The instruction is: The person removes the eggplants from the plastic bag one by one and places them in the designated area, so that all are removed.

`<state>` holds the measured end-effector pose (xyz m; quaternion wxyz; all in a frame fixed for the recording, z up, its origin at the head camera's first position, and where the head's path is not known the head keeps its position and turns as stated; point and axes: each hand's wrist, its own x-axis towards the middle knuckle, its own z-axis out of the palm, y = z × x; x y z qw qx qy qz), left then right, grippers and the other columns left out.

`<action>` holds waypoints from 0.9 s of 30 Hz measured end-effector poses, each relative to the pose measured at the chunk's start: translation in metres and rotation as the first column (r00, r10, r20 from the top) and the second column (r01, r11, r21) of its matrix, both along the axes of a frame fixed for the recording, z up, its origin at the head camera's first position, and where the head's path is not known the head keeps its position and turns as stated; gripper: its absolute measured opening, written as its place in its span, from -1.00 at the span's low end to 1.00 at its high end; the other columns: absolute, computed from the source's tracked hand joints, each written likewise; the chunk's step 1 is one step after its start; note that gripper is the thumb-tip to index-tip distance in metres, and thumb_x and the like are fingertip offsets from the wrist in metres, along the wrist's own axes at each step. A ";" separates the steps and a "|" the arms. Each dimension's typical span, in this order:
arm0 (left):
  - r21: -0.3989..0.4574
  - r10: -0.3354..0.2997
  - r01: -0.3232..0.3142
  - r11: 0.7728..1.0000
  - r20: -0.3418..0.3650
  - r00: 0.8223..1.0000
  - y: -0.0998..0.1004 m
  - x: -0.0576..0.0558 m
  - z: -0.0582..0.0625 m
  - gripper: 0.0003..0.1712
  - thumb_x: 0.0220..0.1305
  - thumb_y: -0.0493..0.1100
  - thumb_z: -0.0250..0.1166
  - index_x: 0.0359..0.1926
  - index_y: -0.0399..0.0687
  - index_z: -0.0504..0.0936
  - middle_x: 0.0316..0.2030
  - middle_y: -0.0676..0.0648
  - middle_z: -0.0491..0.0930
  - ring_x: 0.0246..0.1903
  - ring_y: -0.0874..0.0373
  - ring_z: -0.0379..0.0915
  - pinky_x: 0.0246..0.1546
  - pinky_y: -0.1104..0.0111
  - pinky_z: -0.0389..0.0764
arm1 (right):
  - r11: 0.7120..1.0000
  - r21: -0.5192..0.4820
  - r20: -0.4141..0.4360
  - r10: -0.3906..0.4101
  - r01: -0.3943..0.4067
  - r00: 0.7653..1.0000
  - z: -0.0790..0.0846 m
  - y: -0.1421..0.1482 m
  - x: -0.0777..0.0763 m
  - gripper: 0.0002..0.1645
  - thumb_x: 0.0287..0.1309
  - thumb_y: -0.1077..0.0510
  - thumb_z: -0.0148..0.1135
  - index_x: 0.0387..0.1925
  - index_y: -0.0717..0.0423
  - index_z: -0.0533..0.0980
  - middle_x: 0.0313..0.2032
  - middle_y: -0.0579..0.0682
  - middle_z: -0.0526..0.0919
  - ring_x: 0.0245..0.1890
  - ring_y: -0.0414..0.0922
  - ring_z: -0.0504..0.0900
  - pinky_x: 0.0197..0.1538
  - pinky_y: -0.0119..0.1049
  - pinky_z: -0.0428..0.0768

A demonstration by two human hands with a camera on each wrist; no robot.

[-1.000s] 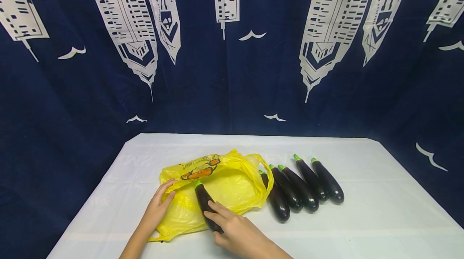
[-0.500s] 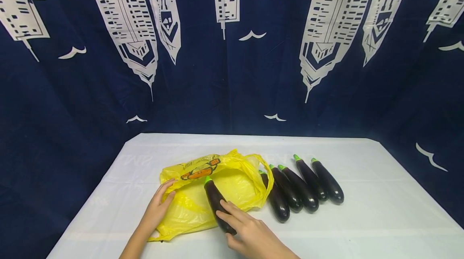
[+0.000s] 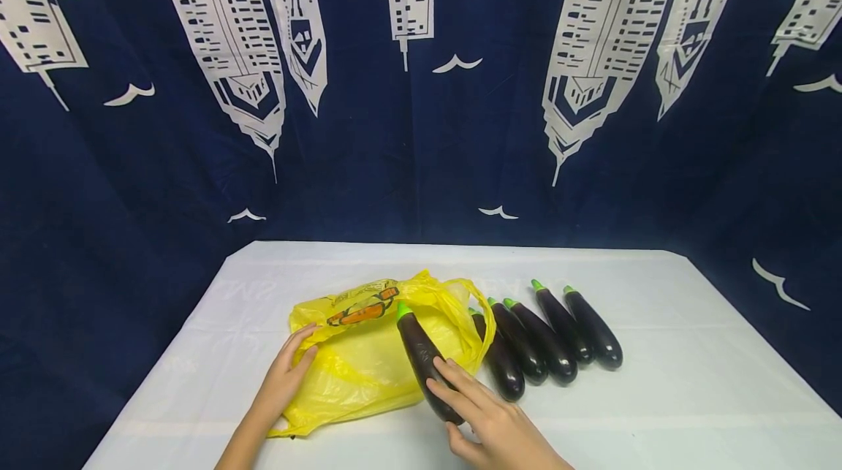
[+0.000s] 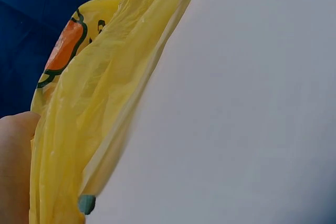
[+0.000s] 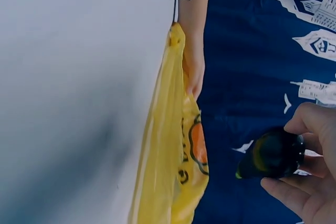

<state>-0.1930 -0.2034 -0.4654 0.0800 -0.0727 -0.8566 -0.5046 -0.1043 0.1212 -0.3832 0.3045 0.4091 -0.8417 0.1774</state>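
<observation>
My right hand (image 3: 503, 422) grips an eggplant (image 3: 424, 357) by its lower end, fingers on top and thumb below. Its green tip points away over the mouth of a yellow plastic bag (image 3: 368, 382). In the right wrist view the eggplant (image 5: 275, 153) is seen end-on between thumb and fingers, raised off the table. My left hand (image 3: 289, 368) holds the bag's left rim, keeping the printed upper side lifted; some of its fingers are hidden by the plastic. Only part of the left hand (image 4: 16, 166) shows in the left wrist view, beside the bag (image 4: 94, 108).
Several more eggplants (image 3: 539, 342) lie in a slanted row right of the bag, the nearest partly behind a bag handle (image 3: 487, 309). The white table (image 3: 691, 382) ends at a dark blue curtain (image 3: 421, 148) with white building prints.
My right hand has drawn the eggplant to the right and slightly up, from low over the bag towards its right side. The left hand and the bag stay nearly still.
</observation>
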 end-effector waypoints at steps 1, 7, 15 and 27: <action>0.002 -0.001 0.001 1.000 0.002 1.000 0.000 0.000 0.000 -0.55 0.37 -0.02 -0.04 0.23 -0.02 0.30 0.32 -0.17 0.14 0.34 -0.23 -0.10 0.21 -0.28 -0.06 | 1.000 -0.006 -0.007 -0.002 0.002 1.000 0.001 0.002 0.000 -0.54 0.25 -0.01 -0.04 0.14 0.01 0.42 0.21 0.01 0.41 0.08 -0.11 0.53 -0.12 -0.59 0.55; 0.004 -0.004 0.004 1.000 0.000 1.000 0.000 0.000 0.001 -0.55 0.37 -0.03 -0.03 0.23 -0.03 0.30 0.32 -0.18 0.14 0.34 -0.23 -0.10 0.21 -0.27 -0.06 | 0.998 -0.067 0.006 -0.001 0.001 1.000 0.005 0.016 0.000 -0.51 0.28 -0.05 -0.14 0.15 0.03 0.41 0.24 0.01 0.36 0.00 -0.11 0.56 -0.38 -0.76 0.46; 0.004 0.000 0.000 1.000 0.008 1.000 0.001 0.000 0.001 -0.55 0.37 -0.03 -0.03 0.23 -0.03 0.30 0.32 -0.17 0.14 0.34 -0.22 -0.10 0.22 -0.27 -0.06 | 0.989 -0.132 -0.084 -0.076 0.064 0.994 0.013 0.036 -0.006 -0.47 0.30 -0.08 -0.25 0.07 0.09 0.47 0.23 0.03 0.39 0.25 -0.24 0.34 -0.10 -0.82 0.38; -0.019 -0.001 0.001 1.000 0.005 1.000 -0.001 0.001 0.003 -0.53 0.38 -0.03 -0.04 0.25 -0.03 0.28 0.32 -0.18 0.14 0.34 -0.24 -0.10 0.20 -0.28 -0.04 | 0.963 -0.217 -0.114 -0.189 0.161 0.975 0.021 0.068 -0.030 -0.45 0.27 -0.09 -0.21 0.04 0.14 0.50 0.16 0.09 0.46 0.27 -0.31 0.28 0.10 -0.73 0.32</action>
